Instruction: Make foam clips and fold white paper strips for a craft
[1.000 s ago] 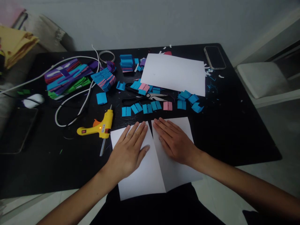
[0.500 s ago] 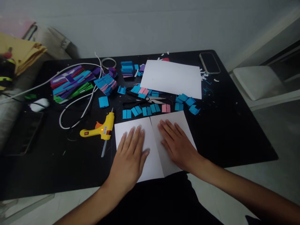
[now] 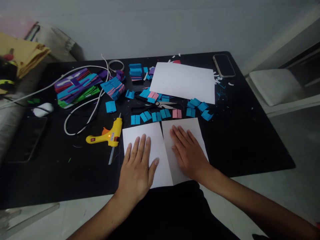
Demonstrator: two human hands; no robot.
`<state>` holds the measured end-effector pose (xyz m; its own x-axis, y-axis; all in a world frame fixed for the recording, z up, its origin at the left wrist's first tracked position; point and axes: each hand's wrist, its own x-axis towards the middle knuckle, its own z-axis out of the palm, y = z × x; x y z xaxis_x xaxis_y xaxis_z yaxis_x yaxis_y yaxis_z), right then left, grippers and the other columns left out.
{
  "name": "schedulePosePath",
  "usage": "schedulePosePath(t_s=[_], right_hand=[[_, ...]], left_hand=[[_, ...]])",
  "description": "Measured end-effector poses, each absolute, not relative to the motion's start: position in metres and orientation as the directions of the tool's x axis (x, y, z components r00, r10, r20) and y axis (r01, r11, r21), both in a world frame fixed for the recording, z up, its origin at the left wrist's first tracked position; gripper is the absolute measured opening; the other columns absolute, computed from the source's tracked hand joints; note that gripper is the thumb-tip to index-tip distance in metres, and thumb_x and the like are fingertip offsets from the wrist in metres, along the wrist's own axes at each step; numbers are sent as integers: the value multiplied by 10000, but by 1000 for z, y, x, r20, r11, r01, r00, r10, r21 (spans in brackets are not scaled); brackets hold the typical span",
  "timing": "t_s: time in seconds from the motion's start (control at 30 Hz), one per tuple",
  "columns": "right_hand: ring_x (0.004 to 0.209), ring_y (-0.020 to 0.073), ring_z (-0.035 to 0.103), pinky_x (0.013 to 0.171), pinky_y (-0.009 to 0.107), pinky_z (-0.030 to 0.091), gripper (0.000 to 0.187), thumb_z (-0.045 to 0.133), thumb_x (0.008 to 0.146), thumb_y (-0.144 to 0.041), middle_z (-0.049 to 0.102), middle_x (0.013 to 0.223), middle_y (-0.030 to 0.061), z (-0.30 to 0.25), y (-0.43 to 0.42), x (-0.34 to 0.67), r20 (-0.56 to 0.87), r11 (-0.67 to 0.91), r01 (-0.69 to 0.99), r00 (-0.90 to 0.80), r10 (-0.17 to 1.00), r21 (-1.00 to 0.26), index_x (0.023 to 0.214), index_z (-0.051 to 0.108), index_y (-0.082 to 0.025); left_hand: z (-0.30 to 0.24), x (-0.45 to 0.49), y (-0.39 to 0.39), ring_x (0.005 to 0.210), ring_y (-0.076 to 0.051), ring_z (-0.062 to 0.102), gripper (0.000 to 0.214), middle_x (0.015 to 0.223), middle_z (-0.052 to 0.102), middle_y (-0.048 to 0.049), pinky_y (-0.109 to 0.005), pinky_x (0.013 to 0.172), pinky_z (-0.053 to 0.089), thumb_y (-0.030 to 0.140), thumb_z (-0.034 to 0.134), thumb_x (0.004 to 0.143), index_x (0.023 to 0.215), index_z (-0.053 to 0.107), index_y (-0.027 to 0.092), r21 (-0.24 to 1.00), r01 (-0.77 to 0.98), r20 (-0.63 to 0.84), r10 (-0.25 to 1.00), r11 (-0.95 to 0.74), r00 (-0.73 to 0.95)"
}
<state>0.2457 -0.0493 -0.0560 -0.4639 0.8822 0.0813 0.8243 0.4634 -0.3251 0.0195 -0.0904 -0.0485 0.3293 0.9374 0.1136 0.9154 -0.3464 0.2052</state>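
Both hands are flat with fingers released and spread, gripping nothing. The left hand [image 3: 137, 170] is on the left panel of the white sheet [image 3: 156, 133], and the right hand [image 3: 188, 153] is on the right panel.

The sheet lies just right of the glue gun [image 3: 107, 136], its left edge close beside the gun body.

To press it well, I'd say:
- Keep the palms down.
- Stroke outward from the centre seam.
- Keep the two inner edges butted, not overlapping.
- The gun's lamp looks lit, so keep the paper off its tip.

The seam runs away from the person, its near end leaning slightly right. The near edge sits at the table [image 3: 250, 140] edge against dark cloth. I can't call the long axis for sure; it probably runs along the seam.

A row of blue folded pieces [image 3: 150, 116] sits right of the gun and a bit beyond it. The scissors [image 3: 155, 104] are further beyond.
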Motion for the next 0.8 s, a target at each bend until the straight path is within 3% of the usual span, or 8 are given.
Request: schedulePosePath(t_s=[0.8], right_hand=[[1616, 272, 165, 1282, 600, 280, 726, 333, 1105, -268, 219, 1731, 112, -57, -49, 254, 77, 467, 827, -468, 880, -313, 1667, -125, -236]], left_hand=[[-46, 11, -95, 1578, -381, 289, 745, 1717, 269, -172, -618, 1245, 311, 408, 491, 1049, 1673, 166, 161, 218, 919, 126, 943, -328, 307]])
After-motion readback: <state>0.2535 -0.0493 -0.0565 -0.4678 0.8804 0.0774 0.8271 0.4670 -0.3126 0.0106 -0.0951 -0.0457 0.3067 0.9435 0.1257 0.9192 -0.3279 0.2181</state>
